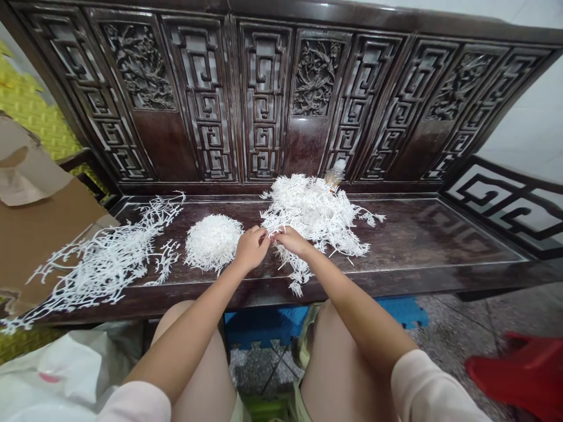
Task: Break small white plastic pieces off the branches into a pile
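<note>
My left hand and my right hand meet fingertip to fingertip over the front of the bench seat. Both are closed in a pinch on a thin white branched plastic sprig, mostly hidden by the fingers. Just behind and right of my right hand spreads a large heap of white leafy sprigs. Left of my left hand sits a rounded pile of short white pieces. Farther left lie long bare white branching stems, with a small separate cluster of stems beside them.
The dark wooden bench has a carved backrest. A small capped bottle stands behind the large heap. Brown cardboard is at the left, above a white plastic bag. A red plastic object sits on the floor at right, and a blue mat lies below.
</note>
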Demonstrator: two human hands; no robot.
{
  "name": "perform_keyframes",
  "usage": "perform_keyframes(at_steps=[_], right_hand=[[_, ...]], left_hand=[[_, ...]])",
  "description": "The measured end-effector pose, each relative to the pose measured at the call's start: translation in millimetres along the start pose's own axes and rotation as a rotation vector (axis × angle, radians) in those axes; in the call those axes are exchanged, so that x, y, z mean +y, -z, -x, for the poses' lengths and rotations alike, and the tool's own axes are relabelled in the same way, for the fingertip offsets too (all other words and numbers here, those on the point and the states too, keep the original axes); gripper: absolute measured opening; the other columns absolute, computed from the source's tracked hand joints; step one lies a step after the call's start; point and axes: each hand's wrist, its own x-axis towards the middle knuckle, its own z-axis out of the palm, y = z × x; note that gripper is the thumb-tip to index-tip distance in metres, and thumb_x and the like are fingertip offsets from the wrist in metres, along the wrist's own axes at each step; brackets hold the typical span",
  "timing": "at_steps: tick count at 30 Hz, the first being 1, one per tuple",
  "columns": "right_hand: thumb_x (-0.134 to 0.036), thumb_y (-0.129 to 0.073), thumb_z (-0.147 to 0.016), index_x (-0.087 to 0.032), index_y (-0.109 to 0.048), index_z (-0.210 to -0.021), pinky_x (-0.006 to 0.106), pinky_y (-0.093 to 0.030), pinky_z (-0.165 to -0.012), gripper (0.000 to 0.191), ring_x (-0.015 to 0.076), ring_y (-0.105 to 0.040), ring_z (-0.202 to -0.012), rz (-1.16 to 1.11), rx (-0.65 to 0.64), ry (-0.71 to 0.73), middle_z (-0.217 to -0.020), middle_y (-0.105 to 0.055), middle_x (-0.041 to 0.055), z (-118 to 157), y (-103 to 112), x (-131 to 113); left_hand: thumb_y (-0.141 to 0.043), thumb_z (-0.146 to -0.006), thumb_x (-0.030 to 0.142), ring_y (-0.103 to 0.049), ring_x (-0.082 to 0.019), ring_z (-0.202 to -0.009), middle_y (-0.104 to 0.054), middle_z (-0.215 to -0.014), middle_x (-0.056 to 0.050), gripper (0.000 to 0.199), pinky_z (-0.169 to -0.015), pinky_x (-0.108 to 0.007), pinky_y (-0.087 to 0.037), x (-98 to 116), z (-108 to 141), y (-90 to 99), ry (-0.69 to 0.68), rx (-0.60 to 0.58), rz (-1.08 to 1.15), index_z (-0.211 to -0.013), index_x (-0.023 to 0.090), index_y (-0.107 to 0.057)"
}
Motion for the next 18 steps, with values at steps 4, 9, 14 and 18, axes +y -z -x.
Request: perform_keyframes(at_steps=[4,9,14,18], right_hand=[[-0.026,-0.046,-0.064,-0.014,-0.051,-0.056,0.023,-0.028,-0.056,0.016,0.0086,-0.039,-0.054,-0.054,-0.034,-0.021,-0.054,-0.046,-0.0024,1,0,-1],[-0.024,-0.045,-0.064,-0.015,-0.047,-0.054,0.023,-0.028,-0.056,0.013,0.0079,-0.037,-0.053,-0.136,-0.113,-0.022,-0.052,-0.044,-0.003,3,-3,-8],[-0.025,-0.048,-0.063,-0.016,-0.043,-0.055,0.022,-0.023,-0.052,0.013,0.0062,-0.028,-0.049,-0.299,-0.173,-0.058,-0.049,-0.035,-0.0059,6,-7,-23],[-0.027,-0.05,-0.062,-0.016,-0.035,-0.05,0.022,-0.022,-0.051,0.022,0.0059,-0.029,-0.049,-0.474,-0.175,-0.045,-0.048,-0.03,-0.006,5,-11,-31]], left_hand=[[-0.037,-0.075,0.025,-0.047,-0.014,-0.068,-0.047,-0.069,-0.002,0.023,-0.065,-0.026,-0.036,1,-2,-1.0,0.038,0.004,0.089,-0.058,0.018,-0.051],[-0.037,-0.07,0.024,-0.042,-0.011,-0.057,-0.042,-0.055,0.002,0.022,-0.056,-0.024,-0.034,1,-5,-4.2,0.282,0.021,0.463,-0.049,0.017,-0.041],[-0.036,-0.066,0.023,-0.035,-0.009,-0.049,-0.034,-0.048,0.003,0.017,-0.051,-0.023,-0.032,4,-4,-0.4,0.468,0.044,0.811,-0.05,0.018,-0.032],[-0.034,-0.064,0.02,-0.035,-0.008,-0.049,-0.034,-0.051,0.003,0.015,-0.051,-0.023,-0.034,9,-5,9.0,0.467,0.007,0.953,-0.051,0.019,-0.027]])
